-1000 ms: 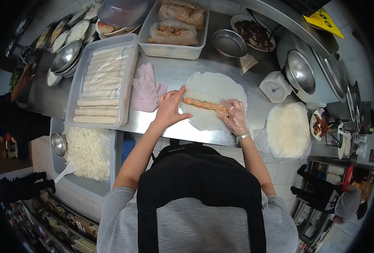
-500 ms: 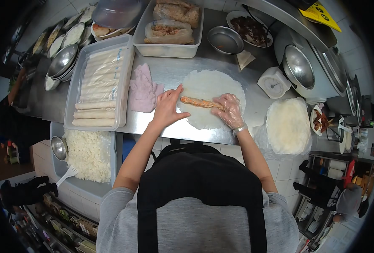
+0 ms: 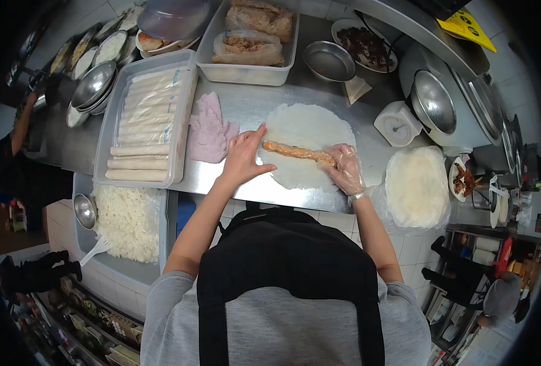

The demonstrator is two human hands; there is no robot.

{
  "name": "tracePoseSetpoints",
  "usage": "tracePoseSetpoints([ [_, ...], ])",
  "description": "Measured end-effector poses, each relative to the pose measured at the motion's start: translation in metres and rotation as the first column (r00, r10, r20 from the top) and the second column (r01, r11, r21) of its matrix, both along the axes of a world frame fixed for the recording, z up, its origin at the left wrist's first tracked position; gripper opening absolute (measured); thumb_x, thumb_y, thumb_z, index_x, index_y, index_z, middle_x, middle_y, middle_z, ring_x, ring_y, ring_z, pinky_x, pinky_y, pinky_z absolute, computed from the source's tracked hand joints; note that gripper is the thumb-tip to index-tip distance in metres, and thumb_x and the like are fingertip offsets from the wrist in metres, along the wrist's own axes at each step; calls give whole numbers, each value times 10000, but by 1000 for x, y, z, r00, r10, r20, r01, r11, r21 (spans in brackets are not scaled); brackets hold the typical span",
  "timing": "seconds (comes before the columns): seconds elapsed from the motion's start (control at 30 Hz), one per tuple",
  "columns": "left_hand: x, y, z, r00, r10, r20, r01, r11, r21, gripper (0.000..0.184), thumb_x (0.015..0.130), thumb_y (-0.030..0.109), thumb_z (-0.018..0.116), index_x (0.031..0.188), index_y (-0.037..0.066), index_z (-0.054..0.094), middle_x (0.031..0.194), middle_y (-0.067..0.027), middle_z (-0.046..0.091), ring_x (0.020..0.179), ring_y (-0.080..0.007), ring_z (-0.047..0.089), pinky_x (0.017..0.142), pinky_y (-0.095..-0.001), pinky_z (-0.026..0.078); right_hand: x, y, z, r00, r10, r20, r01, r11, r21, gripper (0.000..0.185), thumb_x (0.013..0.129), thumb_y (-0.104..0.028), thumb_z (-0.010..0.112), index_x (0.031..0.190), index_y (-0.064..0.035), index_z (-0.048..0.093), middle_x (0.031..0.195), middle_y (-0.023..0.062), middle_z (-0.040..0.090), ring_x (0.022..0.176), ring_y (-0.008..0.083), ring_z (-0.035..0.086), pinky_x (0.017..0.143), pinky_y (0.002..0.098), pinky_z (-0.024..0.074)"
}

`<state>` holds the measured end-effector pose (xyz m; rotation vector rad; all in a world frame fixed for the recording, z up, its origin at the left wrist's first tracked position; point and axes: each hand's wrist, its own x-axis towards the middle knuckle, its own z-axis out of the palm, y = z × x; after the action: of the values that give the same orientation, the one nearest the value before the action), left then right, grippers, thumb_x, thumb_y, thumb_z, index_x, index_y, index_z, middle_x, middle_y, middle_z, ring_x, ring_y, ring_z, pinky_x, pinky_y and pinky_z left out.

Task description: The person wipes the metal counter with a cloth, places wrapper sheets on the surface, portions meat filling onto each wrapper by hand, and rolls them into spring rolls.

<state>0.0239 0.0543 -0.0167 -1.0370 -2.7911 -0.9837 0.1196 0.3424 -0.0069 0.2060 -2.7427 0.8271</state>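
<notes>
A round, thin, pale wrapper [image 3: 310,125] lies flat on the steel table. Across its middle runs a strip of orange filling [image 3: 295,150]. My left hand [image 3: 244,157] is bare and rests at the wrapper's left edge, thumb and fingers spread apart, holding nothing. My right hand [image 3: 347,169], in a clear plastic glove, is at the right end of the strip with its fingers bent around the filling there. A pink cloth [image 3: 208,131] lies just left of my left hand.
Left are a tub of white rolls [image 3: 141,165] and a bin of white shreds [image 3: 127,226]. Behind stand a filling tub [image 3: 246,74] and a steel bowl [image 3: 329,61]. Right are a scale [image 3: 397,125] and stacked wrappers [image 3: 417,189]. Other people stand at both sides.
My right hand moved left along the strip, then back right to its end, and the filling now reaches farther right. My left hand stays in place.
</notes>
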Motion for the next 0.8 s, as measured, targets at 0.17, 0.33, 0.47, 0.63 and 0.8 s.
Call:
tracePoseSetpoints([
  [0.17, -1, 0, 0, 1000, -6, -16, 6, 1000, 2, 1092, 585, 392, 848, 1458, 36, 297, 1306, -89, 556, 1219, -287, 452, 1025, -421, 290, -2, 2, -5, 1000, 21, -18, -22, 999, -44, 430, 657, -190, 781, 1058, -68, 687, 964, 94, 606, 963, 286, 536, 867, 393, 435],
  [0.33, -1, 1, 3, 1000, 7, 6, -6, 999, -44, 1108, 579, 390, 850, 1465, 39, 284, 1321, -81, 547, 1222, -286, 446, 1035, -418, 283, -9, -9, 0, 999, 18, -33, -19, 1000, -23, 391, 660, -207, 783, 1018, -71, 705, 932, 79, 606, 942, 276, 540, 833, 381, 448],
  [0.47, -1, 1, 2, 1000, 1, -1, -2, 1000, -22, 1112, 578, 388, 850, 1467, 40, 281, 1330, -78, 543, 1219, -285, 448, 1035, -417, 283, -11, -5, -1, 998, 58, 32, -53, 989, -140, 336, 722, -219, 756, 1024, -77, 715, 931, 80, 603, 942, 272, 543, 836, 375, 449],
  [0.63, 0, 1, 3, 1000, 9, 4, -9, 1000, -26, 1118, 574, 375, 856, 1470, 38, 277, 1332, -78, 544, 1218, -281, 449, 1030, -414, 284, -6, 0, 5, 999, 38, 34, -28, 965, -259, 295, 810, -199, 691, 1086, -95, 710, 936, 101, 608, 925, 278, 549, 842, 383, 449],
  [0.8, -1, 1, 3, 1000, 2, 13, -2, 1000, 1, 1120, 570, 370, 859, 1468, 35, 279, 1327, -78, 548, 1216, -283, 453, 1029, -415, 284, -4, 5, 3, 997, 39, 62, -35, 998, -61, 326, 830, -182, 659, 1145, -105, 690, 980, 117, 613, 962, 285, 543, 868, 381, 440],
])
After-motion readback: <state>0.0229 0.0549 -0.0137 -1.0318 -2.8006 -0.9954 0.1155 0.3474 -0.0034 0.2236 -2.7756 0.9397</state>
